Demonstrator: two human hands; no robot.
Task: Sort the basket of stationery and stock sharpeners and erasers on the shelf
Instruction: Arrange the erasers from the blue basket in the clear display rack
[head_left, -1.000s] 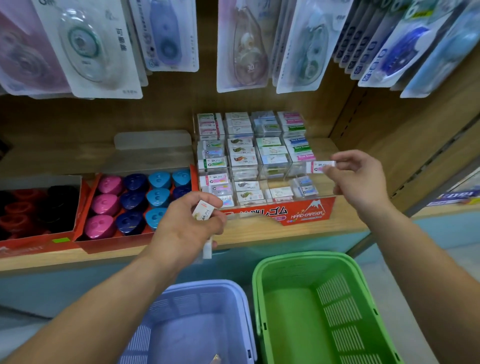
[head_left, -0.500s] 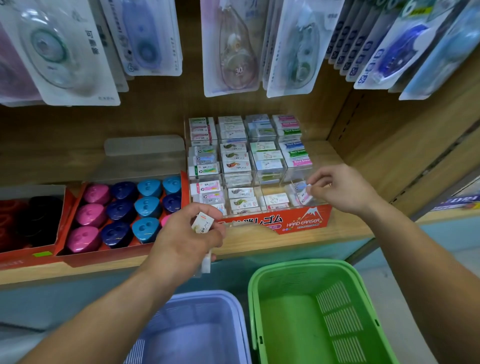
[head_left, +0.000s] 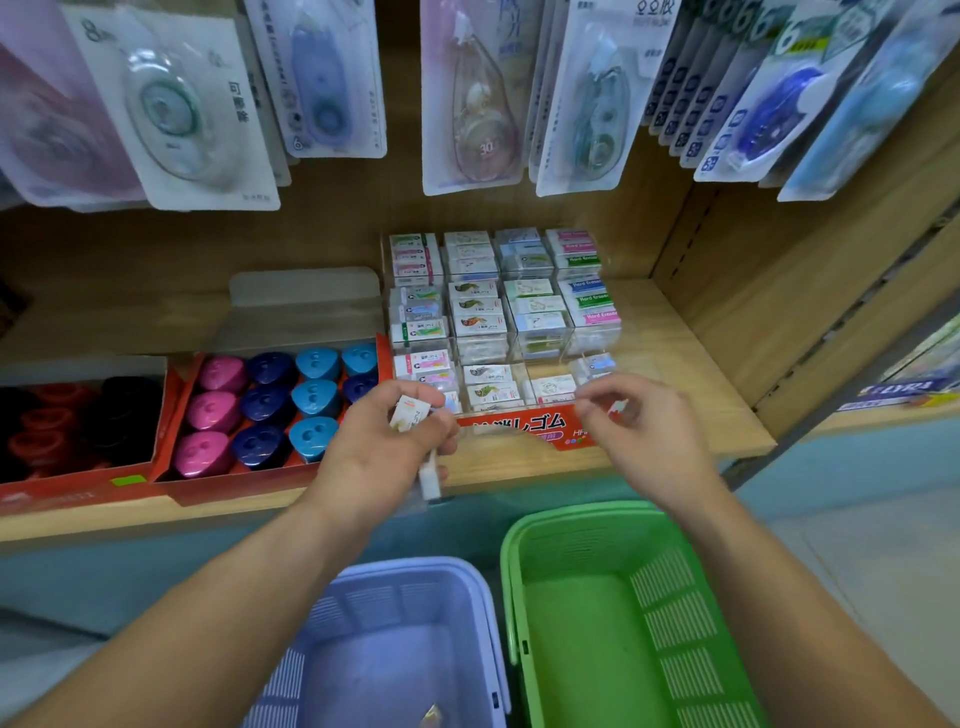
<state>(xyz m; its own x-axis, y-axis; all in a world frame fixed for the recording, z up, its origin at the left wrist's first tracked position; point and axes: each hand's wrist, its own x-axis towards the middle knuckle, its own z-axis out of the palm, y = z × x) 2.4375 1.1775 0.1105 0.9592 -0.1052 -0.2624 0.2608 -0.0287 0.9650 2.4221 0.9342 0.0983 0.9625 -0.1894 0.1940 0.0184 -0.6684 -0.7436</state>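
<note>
Motion blurs the right hand, so whether it pinches anything cannot be told; the left hand covers part of the eraser it grips, both hide parts of the red label between them, and the purple basket and green basket below them run off the edge.
</note>
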